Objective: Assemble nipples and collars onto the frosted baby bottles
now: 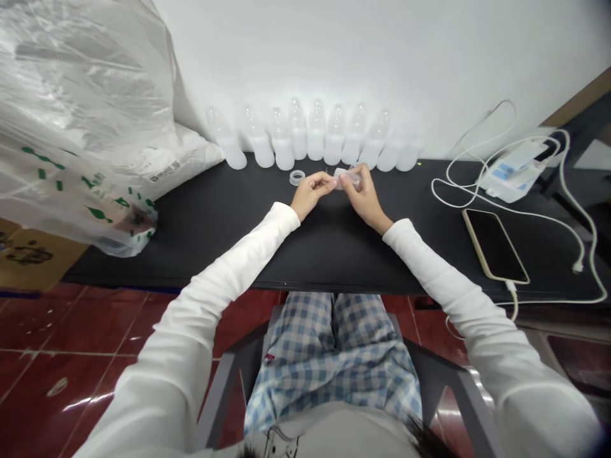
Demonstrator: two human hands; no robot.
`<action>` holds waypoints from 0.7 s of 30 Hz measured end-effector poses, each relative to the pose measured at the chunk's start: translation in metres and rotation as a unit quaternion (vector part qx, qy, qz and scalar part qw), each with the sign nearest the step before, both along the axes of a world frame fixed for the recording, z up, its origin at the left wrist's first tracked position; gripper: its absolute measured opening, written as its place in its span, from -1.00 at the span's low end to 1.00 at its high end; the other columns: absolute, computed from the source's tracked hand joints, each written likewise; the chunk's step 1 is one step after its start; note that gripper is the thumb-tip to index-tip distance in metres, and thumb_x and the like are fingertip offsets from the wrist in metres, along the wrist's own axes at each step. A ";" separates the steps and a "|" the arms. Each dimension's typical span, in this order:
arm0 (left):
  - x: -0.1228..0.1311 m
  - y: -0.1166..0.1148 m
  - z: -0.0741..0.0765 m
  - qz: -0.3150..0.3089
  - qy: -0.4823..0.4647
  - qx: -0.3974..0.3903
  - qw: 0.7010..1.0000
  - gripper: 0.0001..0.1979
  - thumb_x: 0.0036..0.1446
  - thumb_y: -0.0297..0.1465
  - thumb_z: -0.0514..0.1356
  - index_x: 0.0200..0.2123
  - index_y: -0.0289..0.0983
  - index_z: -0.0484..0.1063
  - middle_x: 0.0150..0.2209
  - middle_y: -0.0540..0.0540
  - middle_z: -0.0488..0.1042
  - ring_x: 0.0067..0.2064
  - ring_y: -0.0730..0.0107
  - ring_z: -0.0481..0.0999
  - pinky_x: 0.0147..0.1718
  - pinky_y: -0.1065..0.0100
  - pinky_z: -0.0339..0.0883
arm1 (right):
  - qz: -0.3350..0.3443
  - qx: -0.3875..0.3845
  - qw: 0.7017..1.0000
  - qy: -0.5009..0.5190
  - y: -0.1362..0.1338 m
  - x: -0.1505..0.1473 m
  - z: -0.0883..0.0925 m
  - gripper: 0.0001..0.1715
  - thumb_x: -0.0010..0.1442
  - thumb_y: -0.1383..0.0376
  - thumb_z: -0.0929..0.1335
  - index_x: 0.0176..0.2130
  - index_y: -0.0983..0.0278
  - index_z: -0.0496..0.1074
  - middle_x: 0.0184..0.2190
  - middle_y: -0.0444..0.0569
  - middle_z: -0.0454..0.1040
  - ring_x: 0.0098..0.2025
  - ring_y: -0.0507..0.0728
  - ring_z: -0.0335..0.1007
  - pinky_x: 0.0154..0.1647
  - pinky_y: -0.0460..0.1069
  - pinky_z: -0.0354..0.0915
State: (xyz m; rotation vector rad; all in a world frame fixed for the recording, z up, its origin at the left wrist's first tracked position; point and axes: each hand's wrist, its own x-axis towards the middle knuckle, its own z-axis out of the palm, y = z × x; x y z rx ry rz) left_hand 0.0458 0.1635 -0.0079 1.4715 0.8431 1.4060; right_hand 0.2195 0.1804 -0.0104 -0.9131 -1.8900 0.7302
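Observation:
My right hand [365, 196] closes its fingers around a small clear plastic bottle part [342, 174], perhaps a cap; its exact shape is partly covered by the fingers. From the other side, my left hand [312, 193] pinches at the edge of that same part. A translucent screw ring [296, 178] lies on the black table just beyond my left hand. Behind both hands stands a row of several frosted white baby bottles [316, 143], most with clear domed tops. At the row's right end, the bottles [407, 154] show no clear dome.
Large plastic bags [95, 159] and a cardboard box [41, 257] crowd the left side. To the right lie a phone [496, 245] on a charging cable, a white power strip [513, 172] and looped white cables [570, 222]. A white wall [334, 51] rises behind the black table [329, 254].

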 end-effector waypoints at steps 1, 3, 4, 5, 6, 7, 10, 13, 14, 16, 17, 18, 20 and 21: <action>0.000 -0.001 0.001 0.003 -0.011 -0.007 1.000 -0.74 0.06 -0.21 0.43 -0.43 -0.27 0.53 -0.41 0.02 0.49 -0.32 0.49 0.42 -0.22 0.41 0.28 | -0.024 0.023 0.999 -0.005 -0.002 0.000 0.002 -0.34 0.30 -0.33 0.19 -0.05 0.16 0.21 -0.23 -0.03 0.41 -0.28 0.13 0.41 -0.26 0.08 0.42; 0.000 -0.002 0.003 0.007 -0.029 -0.016 0.999 -0.84 0.09 -0.35 0.38 -0.45 -0.28 0.51 -0.42 0.03 0.48 -0.32 0.49 0.42 -0.21 0.41 0.28 | -0.050 0.049 0.997 -0.017 -0.007 0.000 0.007 -0.34 0.29 -0.32 0.23 -0.05 0.17 0.25 -0.20 -0.01 0.45 -0.26 0.15 0.43 -0.22 0.10 0.45; 0.000 -0.003 0.004 0.008 -0.038 -0.017 0.999 -0.87 0.10 -0.40 0.35 -0.46 -0.28 0.50 -0.42 0.03 0.48 -0.31 0.49 0.43 -0.20 0.41 0.28 | -0.051 0.057 0.997 -0.030 -0.009 0.000 0.009 -0.33 0.28 -0.32 0.23 -0.04 0.18 0.26 -0.19 0.00 0.47 -0.27 0.15 0.44 -0.22 0.10 0.46; 0.001 -0.004 0.006 0.008 -0.045 -0.019 0.999 -0.88 0.11 -0.43 0.33 -0.47 -0.28 0.50 -0.42 0.02 0.49 -0.30 0.48 0.44 -0.19 0.41 0.29 | -0.051 0.063 0.996 -0.039 -0.010 0.001 0.010 -0.32 0.28 -0.32 0.24 -0.04 0.19 0.28 -0.18 0.01 0.48 -0.27 0.15 0.44 -0.22 0.11 0.46; 0.002 -0.005 0.007 0.008 -0.052 -0.021 0.998 -0.87 0.11 -0.45 0.31 -0.47 -0.29 0.49 -0.43 0.02 0.48 -0.30 0.47 0.44 -0.18 0.40 0.29 | -0.051 0.069 0.995 -0.045 -0.010 0.001 0.012 -0.31 0.27 -0.32 0.25 -0.03 0.19 0.29 -0.18 0.02 0.49 -0.27 0.16 0.45 -0.22 0.12 0.47; 0.002 -0.006 0.008 0.008 -0.059 -0.023 0.998 -0.86 0.12 -0.45 0.30 -0.48 -0.29 0.47 -0.44 0.02 0.48 -0.30 0.47 0.44 -0.18 0.40 0.29 | -0.050 0.074 0.995 -0.047 -0.010 0.002 0.013 -0.30 0.26 -0.32 0.25 -0.03 0.19 0.30 -0.17 0.03 0.49 -0.26 0.17 0.46 -0.21 0.12 0.48; 0.003 -0.007 0.010 -0.001 -0.082 -0.031 0.996 -0.83 0.10 -0.44 0.31 -0.52 -0.28 0.44 -0.48 0.04 0.41 -0.35 0.50 0.39 -0.22 0.42 0.27 | -0.047 0.074 0.995 -0.051 -0.010 0.003 0.013 -0.31 0.27 -0.32 0.25 -0.02 0.19 0.32 -0.20 0.02 0.51 -0.24 0.19 0.48 -0.18 0.15 0.49; 0.004 -0.006 0.008 -0.026 -0.095 -0.047 0.994 -0.77 0.07 -0.32 0.39 -0.51 -0.28 0.45 -0.48 0.05 0.39 -0.37 0.52 0.35 -0.27 0.43 0.25 | -0.051 0.057 0.996 -0.049 -0.008 0.004 0.010 -0.33 0.31 -0.30 0.21 -0.04 0.19 0.33 -0.28 -0.01 0.50 -0.29 0.18 0.48 -0.21 0.15 0.49; 0.004 -0.005 0.007 -0.031 -0.094 -0.056 0.993 -0.73 0.04 -0.26 0.42 -0.49 -0.28 0.46 -0.46 0.04 0.41 -0.35 0.52 0.36 -0.27 0.44 0.25 | -0.052 0.051 0.996 -0.046 -0.008 0.004 0.008 -0.33 0.32 -0.30 0.20 -0.04 0.19 0.33 -0.29 -0.01 0.49 -0.30 0.18 0.47 -0.22 0.15 0.49; 0.005 -0.004 0.004 -0.032 -0.084 -0.076 0.993 -0.65 -0.02 -0.13 0.46 -0.44 -0.28 0.50 -0.40 0.02 0.47 -0.30 0.49 0.40 -0.25 0.44 0.25 | -0.055 0.046 0.997 -0.033 -0.006 0.004 0.005 -0.33 0.32 -0.30 0.18 -0.01 0.18 0.32 -0.27 0.00 0.49 -0.28 0.18 0.48 -0.22 0.15 0.49; 0.005 -0.003 0.002 -0.030 -0.074 -0.083 0.993 -0.61 -0.04 -0.08 0.47 -0.41 -0.27 0.52 -0.35 0.00 0.50 -0.26 0.47 0.42 -0.24 0.44 0.26 | -0.057 0.046 0.997 -0.025 -0.005 0.004 0.004 -0.32 0.32 -0.31 0.18 0.00 0.18 0.31 -0.26 0.01 0.50 -0.26 0.19 0.49 -0.21 0.14 0.49; 0.005 -0.003 0.001 -0.030 -0.063 -0.086 0.994 -0.58 -0.04 -0.03 0.46 -0.37 -0.26 0.54 -0.31 -0.01 0.52 -0.23 0.45 0.44 -0.23 0.43 0.26 | -0.060 0.045 0.997 -0.017 -0.005 0.004 0.003 -0.31 0.32 -0.31 0.17 0.00 0.18 0.31 -0.26 0.01 0.50 -0.25 0.19 0.49 -0.21 0.14 0.49; 0.004 -0.002 -0.001 -0.033 -0.039 -0.073 0.996 -0.54 -0.02 0.03 0.43 -0.32 -0.25 0.56 -0.28 -0.01 0.53 -0.20 0.43 0.45 -0.23 0.42 0.25 | -0.063 0.041 0.997 -0.003 -0.004 0.005 0.001 -0.31 0.31 -0.32 0.18 -0.01 0.17 0.30 -0.29 -0.01 0.49 -0.28 0.17 0.49 -0.22 0.13 0.48; 0.004 -0.002 -0.001 -0.035 -0.029 -0.061 0.997 -0.53 0.00 0.05 0.42 -0.31 -0.25 0.56 -0.29 -0.01 0.53 -0.20 0.42 0.45 -0.23 0.41 0.25 | -0.062 0.034 0.997 0.004 -0.004 0.005 0.001 -0.32 0.30 -0.33 0.18 -0.04 0.17 0.30 -0.34 -0.04 0.47 -0.32 0.16 0.47 -0.24 0.12 0.48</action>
